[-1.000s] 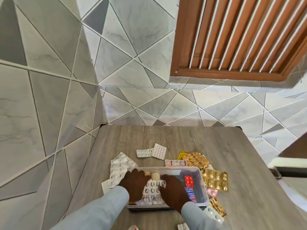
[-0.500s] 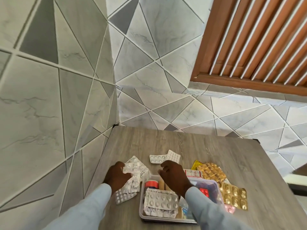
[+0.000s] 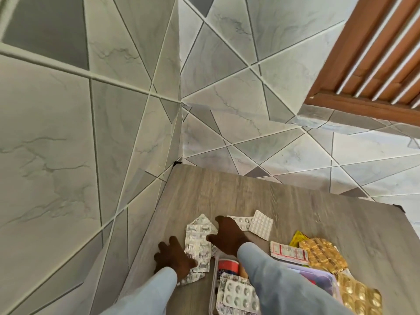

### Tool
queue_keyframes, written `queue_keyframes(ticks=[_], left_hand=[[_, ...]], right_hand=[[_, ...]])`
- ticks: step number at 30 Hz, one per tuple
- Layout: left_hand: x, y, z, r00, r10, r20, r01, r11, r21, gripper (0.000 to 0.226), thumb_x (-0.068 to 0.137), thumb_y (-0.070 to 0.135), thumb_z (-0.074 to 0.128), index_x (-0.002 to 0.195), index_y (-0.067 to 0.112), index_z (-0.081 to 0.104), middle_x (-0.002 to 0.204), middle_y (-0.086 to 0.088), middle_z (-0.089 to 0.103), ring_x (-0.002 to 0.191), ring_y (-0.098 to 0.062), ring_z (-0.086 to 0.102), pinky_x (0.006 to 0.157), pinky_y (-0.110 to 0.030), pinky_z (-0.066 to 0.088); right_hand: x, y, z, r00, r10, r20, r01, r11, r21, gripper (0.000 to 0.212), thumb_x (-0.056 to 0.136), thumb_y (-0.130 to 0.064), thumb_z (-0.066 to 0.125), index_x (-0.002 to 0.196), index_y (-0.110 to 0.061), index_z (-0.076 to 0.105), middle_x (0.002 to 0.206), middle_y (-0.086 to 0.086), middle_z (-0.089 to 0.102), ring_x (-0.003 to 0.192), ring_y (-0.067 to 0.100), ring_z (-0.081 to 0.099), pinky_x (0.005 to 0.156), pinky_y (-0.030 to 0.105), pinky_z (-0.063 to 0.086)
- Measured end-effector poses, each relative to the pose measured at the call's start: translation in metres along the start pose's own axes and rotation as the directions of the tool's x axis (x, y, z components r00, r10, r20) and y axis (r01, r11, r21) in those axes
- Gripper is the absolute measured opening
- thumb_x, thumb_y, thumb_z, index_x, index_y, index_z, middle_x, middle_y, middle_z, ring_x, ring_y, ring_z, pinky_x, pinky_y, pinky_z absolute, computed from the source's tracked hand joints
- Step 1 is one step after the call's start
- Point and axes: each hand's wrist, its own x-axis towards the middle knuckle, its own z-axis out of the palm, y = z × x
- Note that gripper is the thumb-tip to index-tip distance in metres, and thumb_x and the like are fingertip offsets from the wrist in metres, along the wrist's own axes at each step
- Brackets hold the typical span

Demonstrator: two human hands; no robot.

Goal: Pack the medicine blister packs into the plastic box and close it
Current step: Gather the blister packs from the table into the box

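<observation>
A heap of silver blister packs (image 3: 197,243) lies on the wooden table (image 3: 295,214), left of the clear plastic box (image 3: 213,289). My left hand (image 3: 173,258) rests flat at the heap's lower left, fingers spread, thumb on a pack. My right hand (image 3: 228,237) reaches across the box to the heap's right edge, fingers apart, thumb touching it. Inside the open box lie white-pill blister packs (image 3: 239,294) and a red-capped bottle (image 3: 228,266). My right sleeve hides much of the box.
Two white blister packs (image 3: 261,224) lie behind my right hand. A red-and-white pack (image 3: 288,253), a yellow sachet (image 3: 297,238) and gold blister packs (image 3: 322,255) sit right of the box. Tiled walls close off the table's left and far sides.
Both hands left the box and moved left to the silver heap; my right hand crossed over the box toward it. The view swung left and tilted.
</observation>
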Motion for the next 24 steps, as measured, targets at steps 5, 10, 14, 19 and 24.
queue_keyframes(ticks=[5, 10, 14, 19, 24], left_hand=[[0.005, 0.012, 0.007, 0.999, -0.003, -0.043, -0.004, 0.987, -0.161, 0.09, 0.062, 0.03, 0.086, 0.133, 0.022, 0.031, 0.131, -0.014, 0.036, 0.116, -0.038, 0.049, 0.089, -0.045, 0.051], [0.013, 0.016, 0.004, 1.0, 0.013, -0.012, -0.016, 0.948, -0.318, 0.084, 0.065, 0.012, 0.083, 0.132, 0.024, 0.034, 0.125, -0.012, 0.04, 0.099, -0.031, 0.057, 0.074, -0.035, 0.05], [0.017, 0.016, 0.004, 0.999, 0.018, -0.033, -0.029, 0.919, -0.393, 0.064, 0.069, 0.003, 0.072, 0.123, 0.02, 0.043, 0.116, -0.011, 0.059, 0.098, -0.028, 0.062, 0.084, -0.04, 0.054], [0.017, 0.012, 0.001, 0.999, 0.023, -0.043, -0.039, 0.904, -0.425, 0.049, 0.069, 0.007, 0.07, 0.109, 0.025, 0.048, 0.102, -0.002, 0.067, 0.092, -0.024, 0.064, 0.082, -0.037, 0.055], [0.017, 0.009, -0.007, 1.0, 0.032, 0.002, -0.026, 0.839, -0.543, 0.047, 0.07, 0.002, 0.063, 0.11, 0.022, 0.049, 0.101, -0.003, 0.066, 0.089, -0.023, 0.063, 0.075, -0.034, 0.052]], right_hand=[[0.023, -0.008, 0.013, 1.0, -0.015, 0.023, 0.018, 0.993, -0.118, 0.059, 0.082, -0.039, 0.067, 0.126, -0.007, 0.044, 0.13, 0.018, 0.05, 0.122, 0.037, 0.047, 0.101, 0.042, 0.043], [0.03, -0.008, 0.018, 0.998, 0.037, -0.047, -0.042, 0.993, -0.11, 0.066, 0.076, -0.037, 0.074, 0.128, -0.015, 0.041, 0.127, 0.014, 0.052, 0.12, 0.037, 0.047, 0.098, 0.047, 0.042], [0.036, -0.01, 0.016, 0.998, 0.065, -0.004, -0.065, 0.996, -0.061, 0.063, 0.072, -0.037, 0.077, 0.124, -0.017, 0.047, 0.125, 0.009, 0.058, 0.121, 0.034, 0.049, 0.104, 0.051, 0.036], [0.042, -0.009, 0.014, 0.995, 0.062, 0.08, -0.081, 0.962, 0.262, 0.057, 0.068, -0.016, 0.081, 0.117, -0.016, 0.051, 0.12, 0.011, 0.06, 0.106, 0.029, 0.06, 0.085, 0.038, 0.052], [0.042, -0.006, 0.018, 0.998, -0.013, 0.057, -0.011, 0.911, 0.413, 0.033, 0.068, -0.01, 0.078, 0.095, -0.016, 0.062, 0.092, 0.005, 0.066, 0.08, 0.019, 0.062, 0.067, 0.03, 0.048]])
